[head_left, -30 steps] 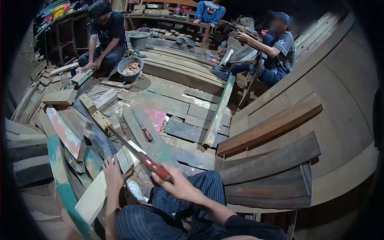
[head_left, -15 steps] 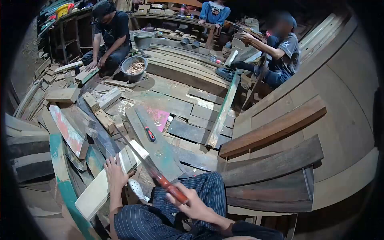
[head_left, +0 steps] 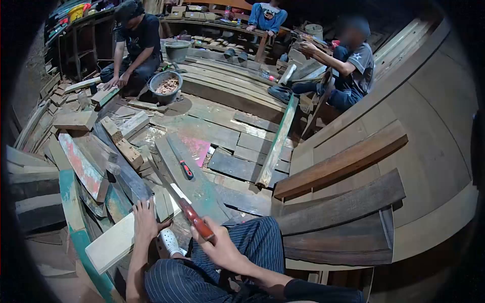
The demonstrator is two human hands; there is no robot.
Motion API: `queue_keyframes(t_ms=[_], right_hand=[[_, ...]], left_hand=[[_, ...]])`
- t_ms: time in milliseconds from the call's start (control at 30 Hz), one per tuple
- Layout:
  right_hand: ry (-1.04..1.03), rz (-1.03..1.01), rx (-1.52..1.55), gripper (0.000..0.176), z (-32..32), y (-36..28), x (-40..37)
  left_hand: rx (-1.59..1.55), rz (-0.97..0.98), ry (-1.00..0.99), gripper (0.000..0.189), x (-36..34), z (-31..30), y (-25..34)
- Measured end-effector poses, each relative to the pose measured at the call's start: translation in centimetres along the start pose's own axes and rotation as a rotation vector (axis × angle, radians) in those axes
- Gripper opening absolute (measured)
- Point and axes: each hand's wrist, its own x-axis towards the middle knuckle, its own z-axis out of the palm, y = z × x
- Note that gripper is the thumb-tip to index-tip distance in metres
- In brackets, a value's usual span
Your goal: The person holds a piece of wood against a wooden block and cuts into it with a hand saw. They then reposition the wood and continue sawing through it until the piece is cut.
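My right hand (head_left: 222, 247) is closed around the reddish-brown handle of a long-bladed knife (head_left: 194, 219), much like a machete. Its slim blade points away to the upper left, over the far end of a pale wooden board (head_left: 111, 242). My left hand (head_left: 145, 222) presses on that board near its middle, fingers laid across the top. The board slants across the wood pile beside my striped-trousered legs. Beneath and beyond it lies a wide grey-green plank (head_left: 197, 187), bearing a tool with a red and black handle (head_left: 187, 170).
Wood offcuts (head_left: 81, 161) pile up on the left. On the right a brown beam (head_left: 343, 161) and dark curved boards (head_left: 343, 202) lie against a panelled surface. A bucket of wood chips (head_left: 165, 87) stands ahead. A person (head_left: 134, 45) works far left, another (head_left: 348, 65) sits right.
My right hand has moved forward and left, carrying the knife farther along the board. My left hand stays on the board. The view has shifted slightly.
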Motion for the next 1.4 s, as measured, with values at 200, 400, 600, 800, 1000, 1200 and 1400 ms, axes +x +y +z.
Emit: queue_keyframes(t_ms=[200, 400, 600, 800, 1000, 1200, 1400], right_hand=[[-0.005, 0.349, 0.192, 0.022, -2.0, -2.0, -1.0], [-0.091, 0.283, 0.156, 0.024, -6.4, -4.0, -7.4], [-0.035, 0.446, 0.367, 0.019, -9.6, -7.8, -10.6], [-0.035, 0.494, 0.494, 0.018, -11.0, -9.4, -8.7], [-0.001, 0.230, 0.129, 0.022, -2.1, -2.2, -3.1], [-0.022, 0.419, 0.295, 0.027, -3.6, -3.8, -4.9], [-0.073, 0.245, 0.067, 0.025, -6.8, -7.7, -11.0]], left_hand=[[0.027, -0.009, 0.037, 0.113, -0.1, 0.8, 0.0], [-0.013, -0.058, -0.019, 0.111, -0.4, -0.1, 0.5], [-0.044, -0.023, 0.079, 0.112, -0.3, 1.3, -0.1], [-0.042, 0.006, 0.040, 0.109, -0.5, 1.3, -0.3], [0.027, 0.046, 0.032, 0.106, 0.0, 1.8, -0.7], [-0.021, 0.038, 0.066, 0.100, -0.7, -0.2, 0.6], [0.045, 0.039, 0.151, 0.103, -0.5, 2.6, -1.2]])
